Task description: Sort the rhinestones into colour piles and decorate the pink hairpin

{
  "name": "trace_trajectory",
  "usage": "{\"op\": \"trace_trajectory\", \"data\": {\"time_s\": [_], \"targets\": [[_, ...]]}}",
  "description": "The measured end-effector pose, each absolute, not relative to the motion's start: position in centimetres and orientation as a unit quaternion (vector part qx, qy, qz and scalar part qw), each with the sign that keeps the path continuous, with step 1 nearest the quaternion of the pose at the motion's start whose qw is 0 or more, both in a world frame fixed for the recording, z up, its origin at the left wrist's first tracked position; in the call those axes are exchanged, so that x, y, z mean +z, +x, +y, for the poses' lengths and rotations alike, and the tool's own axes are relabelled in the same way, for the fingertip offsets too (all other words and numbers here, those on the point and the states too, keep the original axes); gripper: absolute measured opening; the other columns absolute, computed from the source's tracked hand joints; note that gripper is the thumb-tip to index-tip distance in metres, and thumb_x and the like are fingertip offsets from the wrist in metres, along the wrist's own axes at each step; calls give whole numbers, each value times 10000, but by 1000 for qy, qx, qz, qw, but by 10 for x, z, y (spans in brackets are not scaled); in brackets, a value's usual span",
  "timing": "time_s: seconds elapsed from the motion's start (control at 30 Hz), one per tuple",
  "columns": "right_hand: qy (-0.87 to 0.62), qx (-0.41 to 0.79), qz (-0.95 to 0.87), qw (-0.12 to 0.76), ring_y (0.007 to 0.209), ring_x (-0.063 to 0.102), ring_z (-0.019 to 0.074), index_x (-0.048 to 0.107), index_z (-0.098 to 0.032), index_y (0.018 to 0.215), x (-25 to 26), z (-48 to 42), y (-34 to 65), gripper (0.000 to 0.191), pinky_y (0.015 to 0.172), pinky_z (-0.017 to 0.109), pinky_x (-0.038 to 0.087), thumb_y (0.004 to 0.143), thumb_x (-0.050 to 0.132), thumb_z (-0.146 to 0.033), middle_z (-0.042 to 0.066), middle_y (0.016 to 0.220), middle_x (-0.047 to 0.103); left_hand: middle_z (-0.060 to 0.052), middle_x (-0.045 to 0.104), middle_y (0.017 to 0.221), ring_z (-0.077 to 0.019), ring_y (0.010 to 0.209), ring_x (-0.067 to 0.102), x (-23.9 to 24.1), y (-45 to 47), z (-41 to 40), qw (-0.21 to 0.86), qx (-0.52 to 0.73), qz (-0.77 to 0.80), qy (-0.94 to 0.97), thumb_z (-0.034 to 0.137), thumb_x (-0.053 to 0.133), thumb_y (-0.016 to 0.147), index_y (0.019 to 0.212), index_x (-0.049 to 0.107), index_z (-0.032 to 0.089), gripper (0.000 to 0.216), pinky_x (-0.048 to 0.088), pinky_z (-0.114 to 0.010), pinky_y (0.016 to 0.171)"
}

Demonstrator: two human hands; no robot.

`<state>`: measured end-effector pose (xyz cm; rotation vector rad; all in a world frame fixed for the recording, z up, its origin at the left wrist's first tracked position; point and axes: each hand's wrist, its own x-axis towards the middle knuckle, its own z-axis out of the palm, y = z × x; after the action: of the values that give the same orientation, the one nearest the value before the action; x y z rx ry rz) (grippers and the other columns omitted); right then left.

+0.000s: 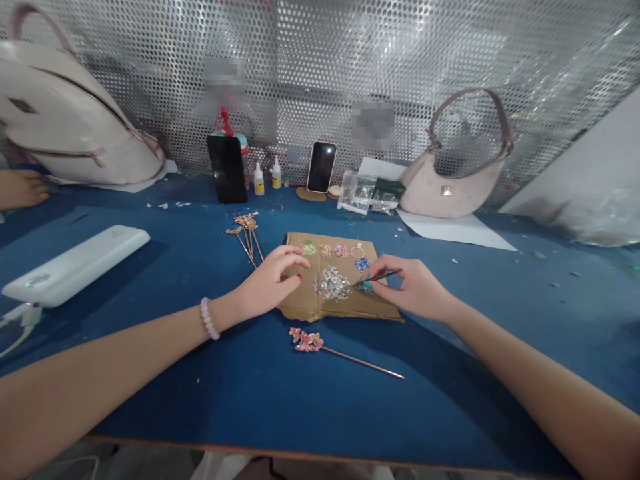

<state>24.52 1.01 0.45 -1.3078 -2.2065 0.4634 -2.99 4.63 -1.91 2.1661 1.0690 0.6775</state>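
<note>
My right hand (pixel 415 288) pinches thin dark tweezers (pixel 384 275). Their tips reach the right side of a pile of silvery rhinestones (pixel 334 283) on a piece of cardboard (pixel 300 303). Small heaps of green, gold, pink, blue and teal stones lie around that pile; the teal ones (pixel 365 285) are partly behind my right fingers. With fingers apart and bent, my left hand (pixel 267 279) is over the cardboard's left edge, holding nothing. Closer to me lies a hairpin (pixel 360 361) with pink flowers at its left end.
Several gold hairpins (pixel 247 233) lie behind my left hand. A white power bank (pixel 80 263) with a cable is at left. Farther back stand two phones (pixel 227 170), glue bottles (pixel 259 180), plastic bags (pixel 357 190), a handbag (pixel 450 183) and a backpack (pixel 75 120). Another person's hand (pixel 23 189) shows at far left.
</note>
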Motion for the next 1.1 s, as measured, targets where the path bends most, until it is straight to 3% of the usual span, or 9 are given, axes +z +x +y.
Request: {"op": "trace_trajectory", "data": {"time_s": [0.73,1.1], "targets": [[-485,180,-819,248,731,660,166,594,-206,786,8,9,244,71,677,315,519,764,535,-239,34,795,680,-44,420,1320,-279,1241,402,-19,-30,47,312,250,406,822,231,424,836,1040,585,242,260,436,-462,966],[-487,175,-817,254,736,665,165,610,-203,809,8,10,245,93,695,316,525,755,543,-236,36,809,688,-45,422,1318,-260,1165,471,-19,-30,47,308,251,405,824,223,432,828,1034,588,235,259,465,-435,933]]}}
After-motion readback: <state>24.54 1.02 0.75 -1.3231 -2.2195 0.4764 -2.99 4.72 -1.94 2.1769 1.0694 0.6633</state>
